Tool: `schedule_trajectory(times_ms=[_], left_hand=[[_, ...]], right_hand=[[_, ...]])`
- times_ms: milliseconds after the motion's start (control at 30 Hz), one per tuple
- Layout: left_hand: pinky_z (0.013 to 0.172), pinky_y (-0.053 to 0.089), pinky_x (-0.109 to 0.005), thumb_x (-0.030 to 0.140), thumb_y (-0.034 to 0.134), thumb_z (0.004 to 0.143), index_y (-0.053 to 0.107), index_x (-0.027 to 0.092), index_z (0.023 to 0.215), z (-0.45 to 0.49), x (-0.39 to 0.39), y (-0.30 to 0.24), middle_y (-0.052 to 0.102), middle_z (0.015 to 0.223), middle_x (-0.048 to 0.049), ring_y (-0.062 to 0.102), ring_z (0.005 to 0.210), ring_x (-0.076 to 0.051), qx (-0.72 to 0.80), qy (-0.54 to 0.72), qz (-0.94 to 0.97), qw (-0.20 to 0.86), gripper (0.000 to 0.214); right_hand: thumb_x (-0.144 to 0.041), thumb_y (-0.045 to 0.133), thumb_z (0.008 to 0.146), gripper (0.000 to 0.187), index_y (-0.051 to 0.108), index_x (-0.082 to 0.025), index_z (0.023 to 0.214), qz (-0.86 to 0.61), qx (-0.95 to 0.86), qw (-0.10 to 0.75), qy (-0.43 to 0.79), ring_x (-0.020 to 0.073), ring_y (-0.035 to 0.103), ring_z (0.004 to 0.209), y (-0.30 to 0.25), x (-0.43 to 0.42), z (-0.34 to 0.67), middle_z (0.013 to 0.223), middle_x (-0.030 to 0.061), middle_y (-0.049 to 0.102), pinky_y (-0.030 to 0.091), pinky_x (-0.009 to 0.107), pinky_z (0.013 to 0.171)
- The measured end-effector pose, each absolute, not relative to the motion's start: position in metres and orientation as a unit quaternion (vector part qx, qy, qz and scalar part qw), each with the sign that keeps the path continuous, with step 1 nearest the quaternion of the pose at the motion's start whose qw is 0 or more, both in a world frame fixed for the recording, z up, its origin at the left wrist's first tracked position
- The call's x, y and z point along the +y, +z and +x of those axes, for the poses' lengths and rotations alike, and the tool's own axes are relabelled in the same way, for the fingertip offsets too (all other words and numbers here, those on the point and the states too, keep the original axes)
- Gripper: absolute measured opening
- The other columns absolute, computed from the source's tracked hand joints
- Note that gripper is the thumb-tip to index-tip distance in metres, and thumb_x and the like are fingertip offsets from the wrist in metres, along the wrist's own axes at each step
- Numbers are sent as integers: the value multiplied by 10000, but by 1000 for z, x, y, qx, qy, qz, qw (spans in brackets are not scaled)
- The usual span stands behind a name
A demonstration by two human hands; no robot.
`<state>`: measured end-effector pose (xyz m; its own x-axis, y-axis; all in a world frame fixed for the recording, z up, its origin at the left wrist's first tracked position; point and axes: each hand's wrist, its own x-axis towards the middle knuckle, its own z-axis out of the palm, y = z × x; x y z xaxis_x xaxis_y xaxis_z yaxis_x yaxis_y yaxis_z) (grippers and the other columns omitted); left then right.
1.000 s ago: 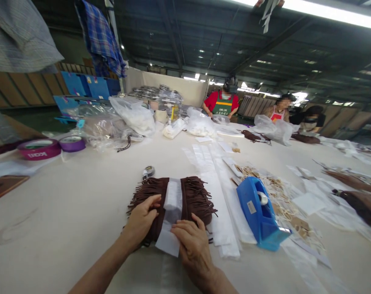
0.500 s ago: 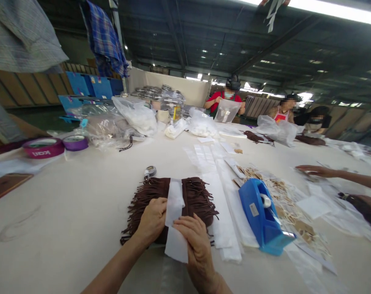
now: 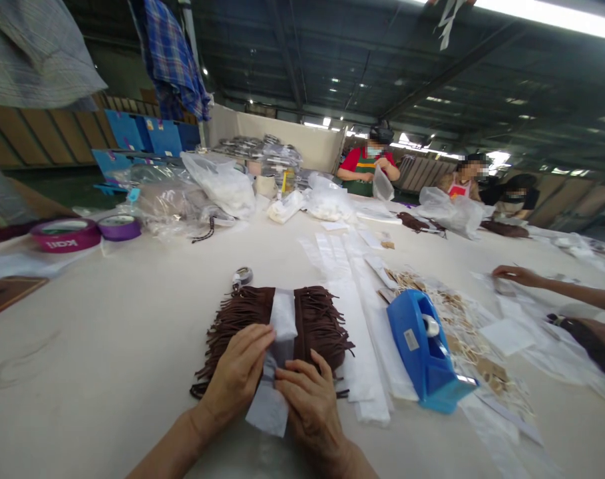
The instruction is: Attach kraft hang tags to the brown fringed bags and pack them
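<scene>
A dark brown fringed bag [image 3: 309,319] lies flat on the table in front of me. Down its middle runs a translucent white strip [image 3: 283,313], its lower end [image 3: 268,411] hanging past the bag toward me at a slant. My left hand [image 3: 239,366] bears on the bag from the left, fingers together at the strip's edge and closed on it. From the right, my right hand [image 3: 309,402] holds the lower part of the strip, its fingers bent over the edge and its thumb hidden. A small grey roll [image 3: 243,277] touches the bag's top left corner.
A blue tape dispenser [image 3: 424,352] stands to the right beside flat white strips [image 3: 355,332] and a pile of stringed tags [image 3: 449,313]. Tape rolls [image 3: 66,235] and plastic bags [image 3: 222,186] lie at left. A co-worker's hand [image 3: 519,275] reaches in at right; other people work beyond.
The strip's lower end has swung left and both hands have shifted along it, the left one's fingers now straighter. Across the table, a co-worker's clear bag has been gathered together.
</scene>
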<state>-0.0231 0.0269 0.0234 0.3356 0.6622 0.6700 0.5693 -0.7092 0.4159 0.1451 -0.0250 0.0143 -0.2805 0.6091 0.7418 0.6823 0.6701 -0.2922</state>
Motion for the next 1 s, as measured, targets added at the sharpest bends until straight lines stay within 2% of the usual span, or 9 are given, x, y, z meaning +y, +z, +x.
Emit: schedule_trajectory(times_ms=[67,167,433,567,767,1000], left_hand=[[940,439,-304,135,432,861,558,221,1125,-27,19,24,632,1090,-50,529,1081,-165,289,403,868,25,304],[919,457,-307,168,430,877,560,201,1113,-33,13,25,646,1063,-61,543,1063,-166,242,362,899,41,272],[930,444,-347,260,481,871,560,240,1132,-40,14,27,623,1114,-49,520,1088,-185,244,318,911,101,273],[902,442,-314,275,459,885,604,263,1069,-38,17,25,650,1056,-26,542,1029,-166,260,326,900,130,235],[880,437,-321,274,429,894,609,269,1074,-34,16,19,640,1084,-30,541,1016,-175,288,349,887,96,254],[865,441,-343,298,410,898,610,281,1081,-33,13,18,614,1149,-41,541,1021,-190,307,340,886,71,272]], right_hand=[[-186,449,853,166,594,-233,918,-391,-803,447,-41,119,576,929,13,-25,147,916,-42,697,176,325,1049],[-193,425,873,190,603,-228,930,-371,-811,450,-43,117,574,921,12,-26,150,903,-43,695,163,328,1058],[-201,419,892,205,612,-225,956,-343,-824,451,-24,114,570,947,12,-27,156,893,-30,690,182,340,1061],[-181,431,882,197,609,-222,957,-337,-829,446,-13,107,575,939,14,-28,158,898,-23,689,190,346,1065],[-178,456,857,182,618,-251,897,-341,-822,456,21,87,582,880,15,-28,159,838,-62,692,184,316,1062],[-181,487,842,181,627,-283,898,-338,-838,425,47,85,590,856,16,-27,164,835,-85,704,173,303,1059]])
